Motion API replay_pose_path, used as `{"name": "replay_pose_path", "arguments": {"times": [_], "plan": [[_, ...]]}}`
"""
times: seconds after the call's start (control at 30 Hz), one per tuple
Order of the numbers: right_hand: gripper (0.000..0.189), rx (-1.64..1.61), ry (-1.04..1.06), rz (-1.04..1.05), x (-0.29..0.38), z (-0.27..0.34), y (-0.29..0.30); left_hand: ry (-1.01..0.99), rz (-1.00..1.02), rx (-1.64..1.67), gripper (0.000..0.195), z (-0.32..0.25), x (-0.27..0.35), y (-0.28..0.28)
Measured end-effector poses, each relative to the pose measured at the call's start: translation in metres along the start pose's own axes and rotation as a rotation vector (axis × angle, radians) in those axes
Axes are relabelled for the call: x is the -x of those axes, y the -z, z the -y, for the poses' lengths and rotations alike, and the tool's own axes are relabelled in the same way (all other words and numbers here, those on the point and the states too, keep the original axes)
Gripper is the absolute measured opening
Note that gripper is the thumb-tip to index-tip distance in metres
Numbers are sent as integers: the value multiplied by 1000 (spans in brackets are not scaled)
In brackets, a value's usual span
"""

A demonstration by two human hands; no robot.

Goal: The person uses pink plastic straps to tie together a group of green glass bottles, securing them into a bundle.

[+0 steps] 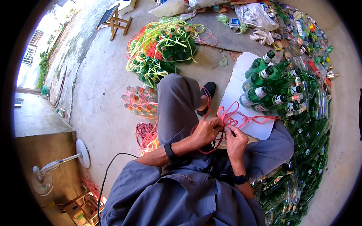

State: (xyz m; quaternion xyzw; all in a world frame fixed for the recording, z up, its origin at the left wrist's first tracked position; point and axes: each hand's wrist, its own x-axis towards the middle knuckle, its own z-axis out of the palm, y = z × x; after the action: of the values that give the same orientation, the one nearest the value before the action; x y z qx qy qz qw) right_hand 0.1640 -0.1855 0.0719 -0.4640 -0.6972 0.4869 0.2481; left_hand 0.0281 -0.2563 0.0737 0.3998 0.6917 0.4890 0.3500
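My left hand (206,130) pinches a tangle of red plastic strapping (230,115) above my lap. Close beside it, my right hand (236,140) grips the same strapping between thumb and fingers. Loops stand up from the fingertips, and one strand trails right towards the bottles. Another length hangs below the hands. Just beyond them lies a white board (237,84). A group of green glass bottles (257,96) stands on the board's right side, several with white neck labels. My fingers hide the exact point where the strands meet.
Strapped bundles of green bottles (181,48) and clear bottles (141,101) sit on the concrete floor (99,79) to the left. Loose bottles (305,152) are heaped along the right wall. A pedestal fan (42,180), a black cable (106,172) and a folding stool (116,22) are further out.
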Motion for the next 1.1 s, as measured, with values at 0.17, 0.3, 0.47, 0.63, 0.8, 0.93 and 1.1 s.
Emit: {"name": "replay_pose_path", "arguments": {"times": [0.17,0.3,0.47,0.63,0.8,0.93,1.1], "plan": [[12,-143,-96,79,0,-6,-1,-26,2,-37,10,5,3,-1],[11,-164,-150,40,-1,-1,-6,-52,-10,-30,10,10,1,-4],[12,-178,-172,6,-1,-6,-9,-17,-24,2,8,5,1,-6],[12,-157,-170,-1,-3,-20,-10,-59,-44,-70,8,9,0,-10],[14,-207,-180,4,-4,-23,-14,-283,-7,-332,13,17,0,-8],[15,-227,-127,7,-4,-28,-18,-359,17,-410,13,13,-3,-3],[12,-211,-136,50,-3,-22,-13,-279,-33,-243,13,24,-7,-9]]}}
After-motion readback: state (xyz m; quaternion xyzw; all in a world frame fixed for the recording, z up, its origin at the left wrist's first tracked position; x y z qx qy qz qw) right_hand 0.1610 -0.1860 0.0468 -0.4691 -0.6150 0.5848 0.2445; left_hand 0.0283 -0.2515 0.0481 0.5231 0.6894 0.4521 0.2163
